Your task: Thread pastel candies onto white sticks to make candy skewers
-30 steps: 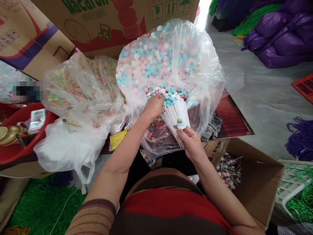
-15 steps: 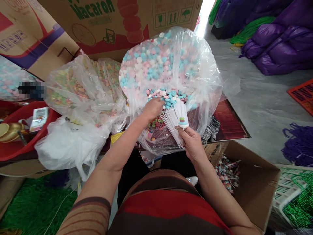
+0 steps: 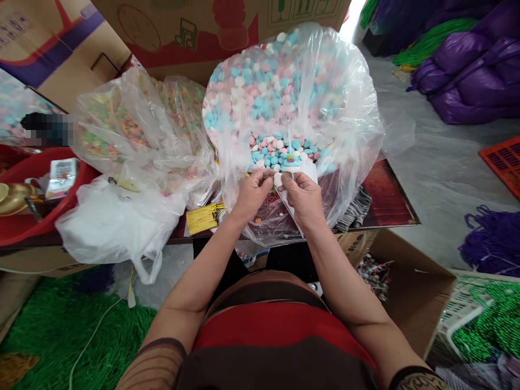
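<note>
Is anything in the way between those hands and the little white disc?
Nothing visible is. The white disc sits between the fingertips of the left hand and the right hand. The colourful pieces lie just beyond, not in between.

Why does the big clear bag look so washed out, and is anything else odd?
Head view: glare whitens the clear bag on its right; head view: covered pieces look hazy through plastic, uncovered pieces crisper; head view: a pixelated patch hides detail at left.
</note>
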Available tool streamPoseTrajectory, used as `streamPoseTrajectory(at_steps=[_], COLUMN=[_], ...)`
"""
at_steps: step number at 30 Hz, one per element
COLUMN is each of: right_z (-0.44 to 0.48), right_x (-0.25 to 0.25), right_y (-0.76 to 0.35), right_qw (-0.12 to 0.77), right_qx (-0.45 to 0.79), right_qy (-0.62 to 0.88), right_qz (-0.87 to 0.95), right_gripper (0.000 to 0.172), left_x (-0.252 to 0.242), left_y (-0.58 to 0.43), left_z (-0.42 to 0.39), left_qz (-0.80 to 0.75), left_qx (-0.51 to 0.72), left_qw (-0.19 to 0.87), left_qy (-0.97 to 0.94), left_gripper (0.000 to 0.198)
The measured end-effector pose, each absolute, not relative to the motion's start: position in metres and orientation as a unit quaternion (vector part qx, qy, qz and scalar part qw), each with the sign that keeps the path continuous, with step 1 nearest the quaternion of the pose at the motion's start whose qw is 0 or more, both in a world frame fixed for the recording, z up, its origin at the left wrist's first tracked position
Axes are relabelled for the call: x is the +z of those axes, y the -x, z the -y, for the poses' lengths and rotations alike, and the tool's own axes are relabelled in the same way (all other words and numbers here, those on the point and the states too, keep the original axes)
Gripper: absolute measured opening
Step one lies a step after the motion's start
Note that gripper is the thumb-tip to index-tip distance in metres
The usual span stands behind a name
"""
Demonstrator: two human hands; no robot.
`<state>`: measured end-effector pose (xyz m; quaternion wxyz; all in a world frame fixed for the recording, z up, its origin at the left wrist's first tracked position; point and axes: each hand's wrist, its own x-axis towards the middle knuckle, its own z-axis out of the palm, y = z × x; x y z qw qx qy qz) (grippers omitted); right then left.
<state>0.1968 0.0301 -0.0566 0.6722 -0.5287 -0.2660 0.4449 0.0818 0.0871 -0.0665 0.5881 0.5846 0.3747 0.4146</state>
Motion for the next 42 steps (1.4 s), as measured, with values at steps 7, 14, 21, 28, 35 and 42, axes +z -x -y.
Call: streamPoseTrajectory(at_steps=[7,14,21,28,35,42], right_z=[-0.012,-0.007,-0.001,0.008,0.057,0.060], right_x=[-0.062,-0.066,-0.062,-0.053,-0.053,-0.055], right_y=[-0.192,-0.186,-0.185,-0.192,-0.191,-0.185], right_qw=[0.656,0.611,0.623,0.650,0.526,0.480], right_qx=[0.456,0.332,0.426,0.468,0.520,0.472], right_qy=[0.548,0.624,0.569,0.527,0.569,0.606], right_qz=[0.248,0.357,0.327,0.283,0.360,0.424], right_gripper=[0.039,0.029,0.040,0.038,0.040,0.038], left_x=[-0.070,-0.076,-0.080,-0.073,-0.074,-0.075], left_y=[-0.074,-0.074,-0.077,-0.072,-0.067,-0.068], left_z=[-0.066,-0.058,-0.052,-0.061,-0.069,-0.071], left_qz=[-0.343,-0.353,-0.357,-0.346,-0.355,-0.326], left_qx=[0.442,0.481,0.467,0.467,0.482,0.485], left_qw=[0.772,0.713,0.665,0.731,0.735,0.739], left_qy=[-0.301,-0.369,-0.460,-0.356,-0.318,-0.337], left_gripper=[0.021,0.024,0.050,0.048,0.039,0.042])
